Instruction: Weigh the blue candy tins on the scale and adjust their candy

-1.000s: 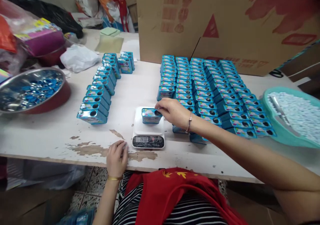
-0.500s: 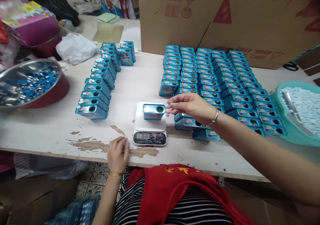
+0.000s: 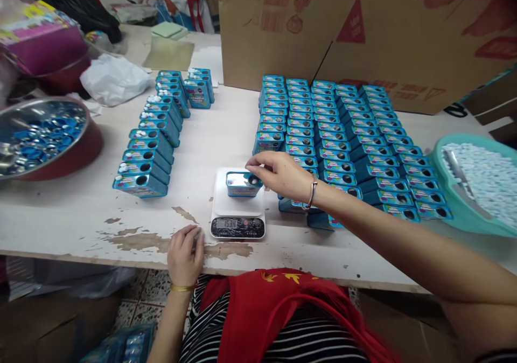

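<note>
Resting the left hand (image 3: 186,256), fingers loosely curled and any hold unclear, on the near side of the white table (image 3: 81,223), right of the metal bowl (image 3: 91,145) of blue caps and the pellet-topped tins (image 3: 141,182). Reaching in from the right with the right hand (image 3: 285,175), drawing its fingertips nearly together over the opening of the upright blue tin (image 3: 241,184) on the digital scale (image 3: 238,208), at a white pellet (image 3: 253,180), grip on it impossible to tell. Stretching the right arm over the near open tins (image 3: 339,177), left of the turquoise basin (image 3: 448,190).
</note>
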A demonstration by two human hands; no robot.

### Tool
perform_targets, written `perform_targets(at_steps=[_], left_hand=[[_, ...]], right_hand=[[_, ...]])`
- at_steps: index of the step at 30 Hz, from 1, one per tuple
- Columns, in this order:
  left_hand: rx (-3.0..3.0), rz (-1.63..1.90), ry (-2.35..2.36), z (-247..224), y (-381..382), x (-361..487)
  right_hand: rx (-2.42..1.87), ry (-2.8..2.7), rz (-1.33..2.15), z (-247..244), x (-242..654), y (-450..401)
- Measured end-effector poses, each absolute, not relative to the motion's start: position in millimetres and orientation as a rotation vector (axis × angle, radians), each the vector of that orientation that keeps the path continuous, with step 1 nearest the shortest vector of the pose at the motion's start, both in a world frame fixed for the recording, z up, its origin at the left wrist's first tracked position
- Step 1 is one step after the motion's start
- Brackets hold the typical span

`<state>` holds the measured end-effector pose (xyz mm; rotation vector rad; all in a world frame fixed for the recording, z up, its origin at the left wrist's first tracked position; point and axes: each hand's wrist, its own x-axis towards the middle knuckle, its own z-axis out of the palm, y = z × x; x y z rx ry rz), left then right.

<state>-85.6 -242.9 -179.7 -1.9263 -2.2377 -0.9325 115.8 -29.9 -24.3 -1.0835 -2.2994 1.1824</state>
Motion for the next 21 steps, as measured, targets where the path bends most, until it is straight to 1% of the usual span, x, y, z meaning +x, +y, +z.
perform_targets(at_steps=[5,7,10,14,17,19,21], left_hand=[[-1.925,-0.926,-2.228,-179.5,-242.7,-85.3],[-1.923,-0.925,-2.230,-179.8,-242.8,-85.4],[-1.921,-0.931,-2.239,-180.1,-243.1,-85.4],[-1.922,-0.941,-2.251,-179.2,-243.2,-85.0],[-1.922,-0.936,-2.275,-178.5,-243.2,-84.6],[-1.918,-0.928,-2.295,-178.3,-243.2,-84.3],[-1.914,-0.923,-2.310,-178.0,-243.2,-84.0]], right_hand=[[-1.022,-1.933,1.626,-28.6,110.1,-29.2],[-0.995,-1.830,1.680,-31.5,107.5,-29.6],[-0.944,-1.775,1.647,-35.6,104.3,-32.3],[-0.874,-1.783,1.477,-33.1,107.1,-38.8],[-0.904,-1.832,1.308,-22.9,131.4,-37.7],[-1.001,-1.849,1.113,-13.9,164.6,-30.0],[-1.180,-1.822,0.790,-5.0,206.5,-17.9]])
